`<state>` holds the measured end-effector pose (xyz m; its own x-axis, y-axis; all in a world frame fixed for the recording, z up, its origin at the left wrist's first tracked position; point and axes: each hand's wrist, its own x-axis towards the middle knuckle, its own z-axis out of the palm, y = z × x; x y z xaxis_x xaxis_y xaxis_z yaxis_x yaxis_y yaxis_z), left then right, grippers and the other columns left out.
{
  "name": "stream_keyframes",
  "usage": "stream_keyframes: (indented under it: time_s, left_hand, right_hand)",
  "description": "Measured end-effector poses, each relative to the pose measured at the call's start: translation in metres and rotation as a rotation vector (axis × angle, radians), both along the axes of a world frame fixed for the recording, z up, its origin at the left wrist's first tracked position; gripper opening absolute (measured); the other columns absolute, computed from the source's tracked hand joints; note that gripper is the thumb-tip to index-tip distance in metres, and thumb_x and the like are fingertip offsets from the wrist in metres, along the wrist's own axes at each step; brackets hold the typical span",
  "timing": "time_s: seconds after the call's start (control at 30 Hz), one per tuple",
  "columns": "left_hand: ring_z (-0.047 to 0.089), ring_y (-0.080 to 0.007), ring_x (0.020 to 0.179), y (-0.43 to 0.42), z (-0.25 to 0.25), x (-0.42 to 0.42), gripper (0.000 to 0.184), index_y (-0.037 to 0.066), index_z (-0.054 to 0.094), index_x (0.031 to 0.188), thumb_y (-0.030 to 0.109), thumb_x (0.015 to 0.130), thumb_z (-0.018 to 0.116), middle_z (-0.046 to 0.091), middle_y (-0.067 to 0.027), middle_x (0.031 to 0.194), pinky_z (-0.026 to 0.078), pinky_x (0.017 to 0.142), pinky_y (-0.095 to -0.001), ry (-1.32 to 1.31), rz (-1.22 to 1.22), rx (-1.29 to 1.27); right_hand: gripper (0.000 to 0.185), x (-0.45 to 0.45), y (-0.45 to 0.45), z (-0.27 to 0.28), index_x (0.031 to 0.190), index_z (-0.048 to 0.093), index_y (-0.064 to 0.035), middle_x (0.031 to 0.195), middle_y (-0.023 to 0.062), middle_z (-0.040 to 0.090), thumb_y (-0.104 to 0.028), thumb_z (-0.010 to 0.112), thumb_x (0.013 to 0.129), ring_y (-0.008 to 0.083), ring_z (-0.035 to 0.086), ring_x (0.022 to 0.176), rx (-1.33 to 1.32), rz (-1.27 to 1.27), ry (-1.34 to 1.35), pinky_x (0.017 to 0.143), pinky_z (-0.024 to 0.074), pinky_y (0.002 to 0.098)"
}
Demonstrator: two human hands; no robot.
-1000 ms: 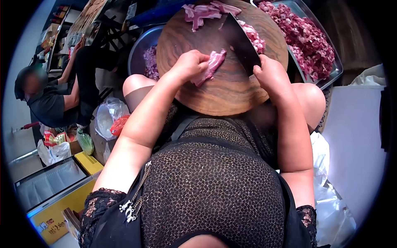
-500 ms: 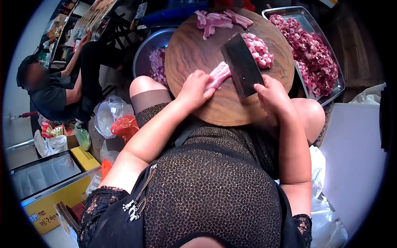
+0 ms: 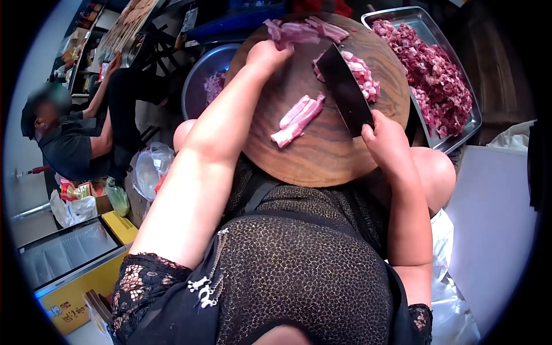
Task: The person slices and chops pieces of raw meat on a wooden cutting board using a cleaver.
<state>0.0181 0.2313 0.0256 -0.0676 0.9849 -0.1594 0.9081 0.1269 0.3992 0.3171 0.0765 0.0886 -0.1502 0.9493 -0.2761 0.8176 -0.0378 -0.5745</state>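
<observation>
Upper centre: left hand [image 3: 270, 56], closure unclear, at lower edge of meat strips [image 3: 296, 31]. Right of centre: right hand [image 3: 384, 135] closed on cleaver [image 3: 347, 86].

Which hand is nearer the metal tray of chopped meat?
Right. The right hand, gripping the cleaver, is beside the tray, just left of it; the left hand is across the board, by the far meat strips.

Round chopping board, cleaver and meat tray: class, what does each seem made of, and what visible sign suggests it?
Round chopping board: wood, smooth-looking; brown, wavy grain shows.
Cleaver: blade probably dark steel, judging by its thin, flat, near-black face; the hand hides the handle's material.
Meat tray: bright metal, perhaps stainless steel, with silvery reflections along its rim.
</observation>
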Motion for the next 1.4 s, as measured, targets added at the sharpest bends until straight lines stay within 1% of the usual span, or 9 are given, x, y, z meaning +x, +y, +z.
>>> stream_keyframes:
  time_s: [0.33,0.47,0.6,0.83,0.93,1.1,1.13,1.23,1.4]
  left_hand:
    - [0.065,-0.0109,0.069,-0.074,0.042,-0.025,0.022,0.006,0.061,0.101,0.019,0.088,0.072,0.068,-0.0047,0.085,0.052,0.058,-0.0231,-1.115,0.107,-0.389]
    - [0.065,-0.0110,0.063,-0.139,0.032,-0.057,0.020,0.006,0.063,0.095,0.019,0.086,0.076,0.069,-0.0038,0.076,0.050,0.052,-0.0243,-0.861,0.183,-0.553]
    - [0.066,-0.0317,0.093,-0.162,0.054,-0.055,0.040,0.007,0.073,0.092,0.044,0.076,0.077,0.069,-0.0137,0.095,0.054,0.083,-0.0416,0.277,-0.267,-0.040]
    - [0.067,-0.0251,0.089,-0.114,0.006,-0.011,0.028,0.006,0.074,0.104,0.027,0.086,0.073,0.067,-0.0117,0.096,0.054,0.080,-0.0334,-0.248,-0.276,0.227]
    - [0.068,-0.0235,0.088,-0.114,0.008,0.016,0.031,0.007,0.074,0.106,0.030,0.085,0.075,0.068,-0.0123,0.095,0.054,0.080,-0.0331,-0.202,-0.250,0.134]
    - [0.066,-0.0296,0.094,-0.130,0.003,0.031,0.029,0.013,0.076,0.100,0.038,0.087,0.069,0.068,-0.0129,0.098,0.053,0.083,-0.0400,-0.206,-0.172,0.042]
    - [0.065,-0.0326,0.099,-0.133,0.010,0.031,0.029,0.016,0.077,0.099,0.040,0.089,0.066,0.067,-0.0142,0.100,0.052,0.087,-0.0436,-0.115,-0.190,0.068]
    - [0.062,-0.0349,0.104,-0.134,0.000,0.025,0.031,0.020,0.074,0.107,0.043,0.091,0.063,0.064,-0.0151,0.106,0.051,0.091,-0.0439,-0.142,-0.225,0.114]
    - [0.061,-0.0354,0.097,-0.143,-0.017,0.007,0.028,0.004,0.068,0.104,0.022,0.084,0.070,0.061,-0.0164,0.100,0.051,0.085,-0.0399,-0.282,-0.262,0.453]
  right_hand:
    - [0.024,0.001,0.000,-0.007,0.103,0.058,-0.0003,0.091,0.0250,0.067,-0.019,0.054,0.089,0.0431,0.064,0.090,0.050,0.057,0.010,0.080,0.0498,0.0520]
    - [0.024,0.001,-0.002,-0.009,0.103,0.058,-0.0001,0.092,0.0251,0.066,-0.019,0.053,0.089,0.0432,0.063,0.091,0.077,0.056,-0.012,0.081,0.0495,0.0523]
    - [0.023,-0.002,-0.003,-0.005,0.101,0.059,0.0004,0.092,0.0252,0.066,-0.018,0.052,0.089,0.0432,0.063,0.092,0.075,0.038,-0.011,0.082,0.0493,0.0522]
    - [0.028,-0.003,-0.002,-0.005,0.108,0.060,0.0008,0.087,0.0247,0.066,-0.014,0.052,0.085,0.0394,0.067,0.082,-0.003,0.038,0.131,0.076,0.0518,0.0484]
    - [0.023,-0.013,-0.007,0.021,0.105,0.061,0.0004,0.065,0.0050,0.057,-0.008,0.049,0.087,0.0137,0.055,0.049,-0.330,-0.153,0.372,0.048,0.0455,0.0310]
    - [0.024,-0.008,-0.011,-0.003,0.118,0.060,-0.0039,0.061,-0.0038,0.048,-0.016,0.057,0.097,0.0061,0.044,0.048,-0.217,-0.108,0.407,0.044,0.0402,0.0241]
    - [0.025,-0.008,-0.014,-0.002,0.111,0.064,-0.0037,0.068,0.0135,0.062,-0.021,0.057,0.093,0.0197,0.060,0.054,-0.142,-0.105,0.294,0.055,0.0472,0.0360]
    - [0.027,-0.007,-0.017,-0.001,0.113,0.065,-0.0081,0.084,0.0217,0.067,-0.025,0.057,0.093,0.0391,0.067,0.079,-0.035,0.005,0.193,0.071,0.0504,0.0445]
    - [0.030,-0.020,-0.031,0.025,0.117,0.065,-0.0102,0.086,0.0217,0.069,-0.026,0.057,0.094,0.0399,0.067,0.084,0.119,0.183,-0.043,0.074,0.0530,0.0496]
